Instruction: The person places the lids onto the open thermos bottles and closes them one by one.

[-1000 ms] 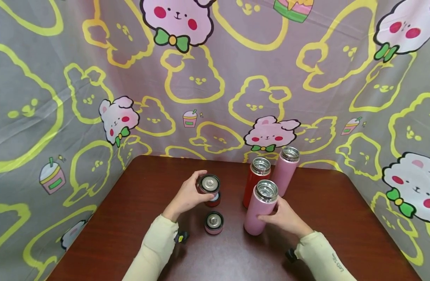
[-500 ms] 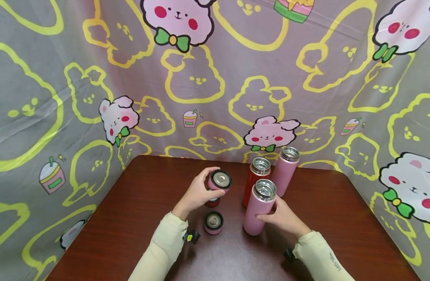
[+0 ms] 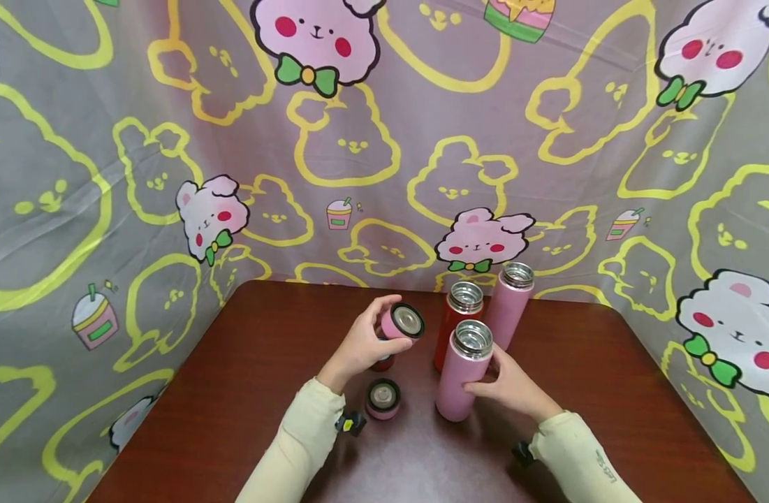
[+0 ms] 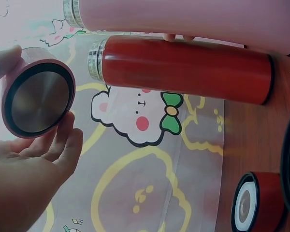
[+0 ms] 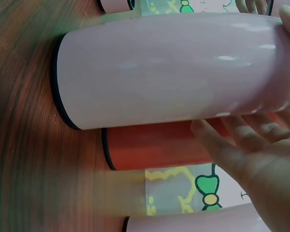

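My left hand [image 3: 362,346] holds a pink thermos lid [image 3: 397,323] between thumb and fingers, raised over the table and tilted. The metal disc in its black-ringed underside shows in the left wrist view. My right hand [image 3: 513,384] grips the front pink thermos bottle [image 3: 459,384], which stands upright and uncapped on the table; in the right wrist view the fingers lie along the bottle's [image 5: 159,72] side. A red lid [image 3: 384,362], partly hidden by my left hand, and a second pink lid [image 3: 383,399] lie on the table, the pink one with its underside up.
Behind the gripped bottle stand an open red bottle [image 3: 450,328] and another open pink bottle [image 3: 508,311], close together. The brown wooden table [image 3: 246,391] ends at a patterned cloth [image 3: 359,161] hung at the back and both sides.
My left hand has carried the pink lid to the right, toward the bottles, and the lid now tilts more. My right hand keeps its grip on the pink bottle, almost still.
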### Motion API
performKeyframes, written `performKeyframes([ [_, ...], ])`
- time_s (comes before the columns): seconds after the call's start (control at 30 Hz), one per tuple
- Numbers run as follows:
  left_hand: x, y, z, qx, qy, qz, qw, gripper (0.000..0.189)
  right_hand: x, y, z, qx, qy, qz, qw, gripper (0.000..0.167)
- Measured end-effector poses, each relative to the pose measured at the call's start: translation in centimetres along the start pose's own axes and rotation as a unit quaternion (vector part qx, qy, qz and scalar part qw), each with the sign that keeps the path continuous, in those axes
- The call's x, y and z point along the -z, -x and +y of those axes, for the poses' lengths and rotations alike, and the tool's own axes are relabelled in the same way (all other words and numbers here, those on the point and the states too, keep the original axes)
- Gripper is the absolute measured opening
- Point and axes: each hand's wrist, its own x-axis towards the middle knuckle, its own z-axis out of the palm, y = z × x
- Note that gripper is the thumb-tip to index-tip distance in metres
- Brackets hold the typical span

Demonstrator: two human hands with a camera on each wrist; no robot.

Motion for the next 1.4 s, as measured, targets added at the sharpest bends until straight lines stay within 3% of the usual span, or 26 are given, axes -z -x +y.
performKeyframes([
  [0.2, -0.2, -0.2, -0.1, -0.004, 0.006, 0.012, 0.9999, 0.063, 0.1, 0.1, 0.4, 0.028, -0.007, 0.005, 0.9996, 0.072],
  [0.47, -0.7, -0.8, 0.2, -0.024, 0.057, 0.004, 0.9981, 0.060, 0.1, 0.2, 0.6, 0.028, -0.017, 0.000, 0.9995, 0.070],
  [0.77, -1.3, -1.1, 0.8, -0.044, 0.070, -0.011, 0.9965, 0.063, 0.1, 0.1, 0.6, 0.044, -0.005, -0.007, 0.9990, 0.071],
  [1.13, -1.8, -1.4, 1.3, -0.029, 0.023, -0.024, 0.9990, 0.066, 0.2, 0.1, 0.7, 0.033, 0.019, -0.004, 0.9993, 0.073],
  [1.4, -2.2, -1.2, 1.9, -0.061, -0.015, -0.021, 0.9978, 0.065, 0.3, 0.2, 0.7, 0.033, 0.021, -0.002, 0.9992, 0.070],
])
